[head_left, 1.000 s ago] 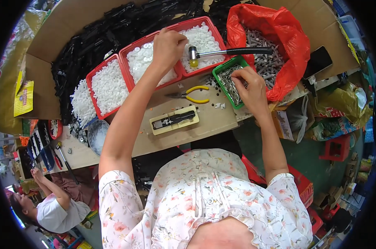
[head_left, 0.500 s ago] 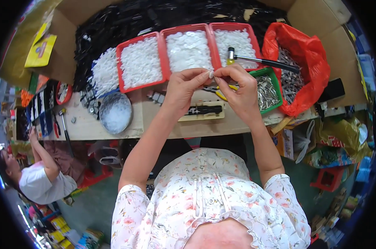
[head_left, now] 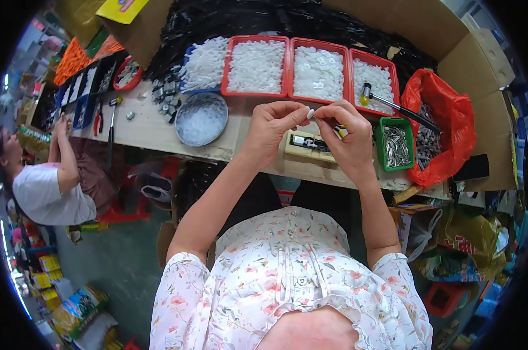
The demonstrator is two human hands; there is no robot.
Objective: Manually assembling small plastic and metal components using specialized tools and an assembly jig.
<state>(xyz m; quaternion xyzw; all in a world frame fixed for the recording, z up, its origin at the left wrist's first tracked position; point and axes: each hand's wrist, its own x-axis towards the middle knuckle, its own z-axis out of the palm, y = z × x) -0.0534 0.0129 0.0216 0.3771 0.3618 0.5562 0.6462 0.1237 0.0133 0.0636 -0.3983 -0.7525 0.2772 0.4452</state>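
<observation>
the cream fixture (head_left: 305, 153) is lying nearest on the counter (head_left: 235, 137), its long axis running left to right and slanting nearer at the right end, which the right hand is partly covering. a black piece (head_left: 320, 145) is resting inside it.

above and slightly beyond, the left hand (head_left: 278, 125) is pinching a small white disc (head_left: 310, 113) between thumb and fingertips, closed down to the disc's thickness. the right hand (head_left: 348, 134) is curling in from the right, its fingertips meeting close beside the disc; whether they are gripping it or something thinner, i cannot tell. the disc is standing tilted on edge between the two hands, right of the left hand and left of the right one, with the fixture lying just nearer and below.

the green tray (head_left: 382, 140) of metal pins (head_left: 397, 146) is sitting to the right, the right hand being nearer to it. farther off, the middle red tray (head_left: 317, 99) is holding similar discs, and a hammer (head_left: 413, 114) is lying across the right-hand tray (head_left: 397, 84).
</observation>
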